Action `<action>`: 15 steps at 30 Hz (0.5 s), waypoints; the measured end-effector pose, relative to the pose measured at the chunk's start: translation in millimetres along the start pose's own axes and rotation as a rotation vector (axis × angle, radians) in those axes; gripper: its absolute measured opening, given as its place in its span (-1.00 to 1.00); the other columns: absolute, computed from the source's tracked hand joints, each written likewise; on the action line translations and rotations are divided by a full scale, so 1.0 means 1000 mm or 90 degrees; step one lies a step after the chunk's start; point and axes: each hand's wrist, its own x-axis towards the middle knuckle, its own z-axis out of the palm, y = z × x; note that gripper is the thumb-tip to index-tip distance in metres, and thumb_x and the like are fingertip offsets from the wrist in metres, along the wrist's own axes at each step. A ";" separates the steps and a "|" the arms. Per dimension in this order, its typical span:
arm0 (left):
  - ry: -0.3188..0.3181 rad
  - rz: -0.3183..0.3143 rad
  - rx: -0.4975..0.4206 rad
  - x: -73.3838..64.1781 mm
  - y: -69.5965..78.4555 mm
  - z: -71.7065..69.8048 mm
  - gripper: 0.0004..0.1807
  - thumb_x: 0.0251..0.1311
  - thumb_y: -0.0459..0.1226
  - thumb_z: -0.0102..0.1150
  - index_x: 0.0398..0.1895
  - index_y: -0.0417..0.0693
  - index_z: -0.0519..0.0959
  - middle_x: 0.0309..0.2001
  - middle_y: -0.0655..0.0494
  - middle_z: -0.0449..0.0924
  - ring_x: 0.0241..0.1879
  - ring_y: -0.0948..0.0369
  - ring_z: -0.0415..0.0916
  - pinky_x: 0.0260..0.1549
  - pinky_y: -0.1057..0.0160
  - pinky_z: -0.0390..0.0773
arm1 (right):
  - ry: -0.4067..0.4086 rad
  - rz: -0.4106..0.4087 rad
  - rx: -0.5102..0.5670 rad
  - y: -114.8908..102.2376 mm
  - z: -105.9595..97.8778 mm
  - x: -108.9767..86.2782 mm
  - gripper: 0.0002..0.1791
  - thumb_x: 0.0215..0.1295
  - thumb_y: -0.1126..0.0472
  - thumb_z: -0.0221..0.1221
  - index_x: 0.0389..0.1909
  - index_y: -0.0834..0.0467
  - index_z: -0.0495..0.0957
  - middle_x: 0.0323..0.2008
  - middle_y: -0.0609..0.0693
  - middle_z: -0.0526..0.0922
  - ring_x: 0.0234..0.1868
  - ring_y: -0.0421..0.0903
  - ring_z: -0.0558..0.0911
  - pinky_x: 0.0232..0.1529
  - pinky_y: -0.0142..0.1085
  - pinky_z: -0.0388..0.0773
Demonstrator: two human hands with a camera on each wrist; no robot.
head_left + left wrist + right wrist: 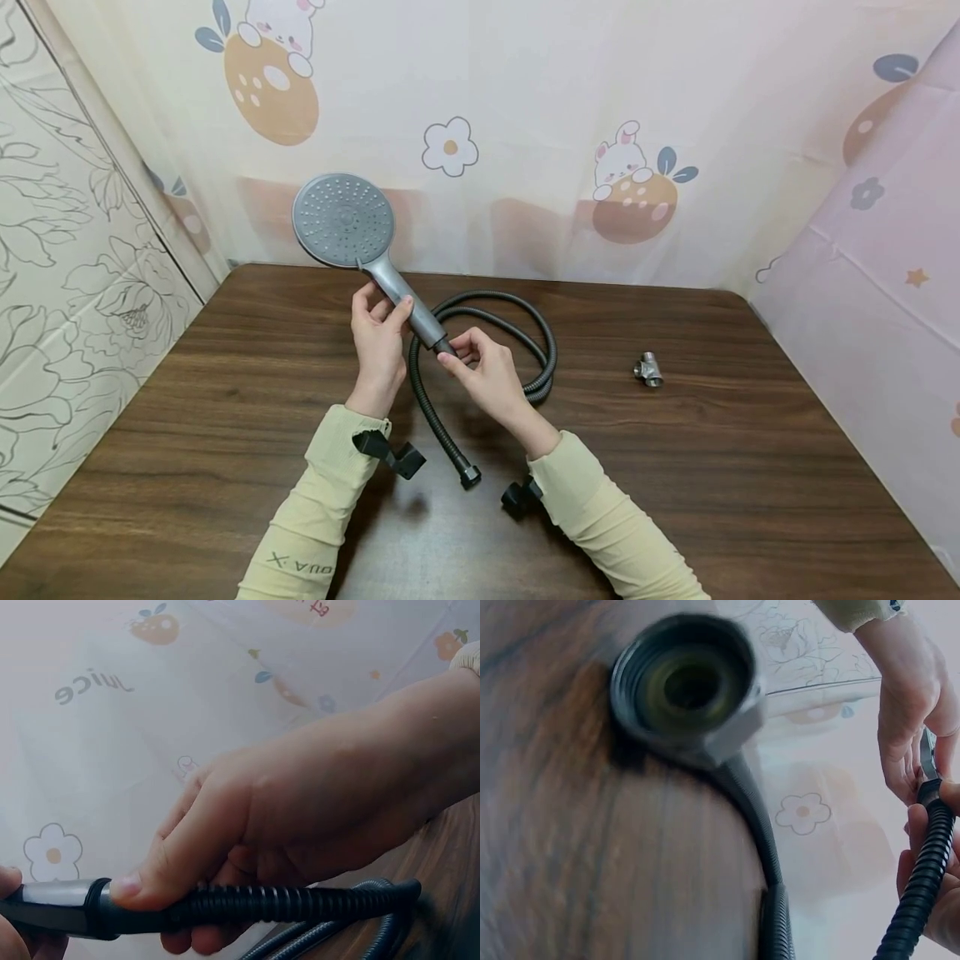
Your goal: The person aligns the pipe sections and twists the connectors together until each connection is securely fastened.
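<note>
A grey handheld shower head [343, 221] is raised above the table, its round nozzle face toward the head camera. My left hand [378, 346] grips its handle [408, 302] between thumb and fingers. At the handle's lower end, my right hand [491, 375] pinches the end fitting of a black ribbed shower hose [300, 904]. Fitting and handle meet there; how far they are joined I cannot tell. The hose loops on the table behind my right hand. Its free end, a hex nut [470, 477], lies between my forearms, and its opening shows large in the right wrist view.
A small metal T-shaped fitting [648, 369] lies on the right side of the dark wooden table [712, 467]. A printed curtain [540, 108] hangs behind the table's back edge. Flower-patterned panels [67, 275] stand along the left. Each wrist carries a black camera mount [397, 454].
</note>
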 end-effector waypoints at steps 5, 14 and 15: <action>0.004 0.009 0.005 0.001 0.000 0.000 -0.49 0.11 -0.46 0.13 0.13 -0.11 0.25 -0.18 -0.08 0.52 -0.27 0.23 0.50 -0.37 0.30 0.45 | -0.006 -0.011 -0.018 -0.002 -0.003 0.001 -0.80 0.14 0.14 0.23 -0.31 0.16 0.48 -0.52 -0.04 0.62 -0.50 -0.23 0.58 -0.52 -0.39 0.48; 0.021 0.015 0.005 0.002 0.000 0.000 -0.53 0.07 -0.46 0.17 0.06 -0.16 0.28 -0.25 -0.02 0.51 -0.39 0.29 0.50 -0.44 0.34 0.47 | -0.012 -0.041 -0.056 -0.005 -0.007 0.001 -0.80 0.19 0.12 0.19 -0.28 0.15 0.48 -0.45 -0.05 0.60 -0.47 -0.25 0.55 -0.49 -0.40 0.46; 0.023 0.014 0.005 0.002 0.000 0.000 -0.53 0.07 -0.46 0.17 0.06 -0.17 0.28 -0.26 -0.02 0.51 -0.40 0.30 0.50 -0.44 0.35 0.47 | -0.012 -0.047 -0.060 -0.006 -0.007 0.001 -0.81 0.19 0.12 0.19 -0.28 0.15 0.48 -0.45 -0.05 0.59 -0.47 -0.25 0.54 -0.49 -0.40 0.46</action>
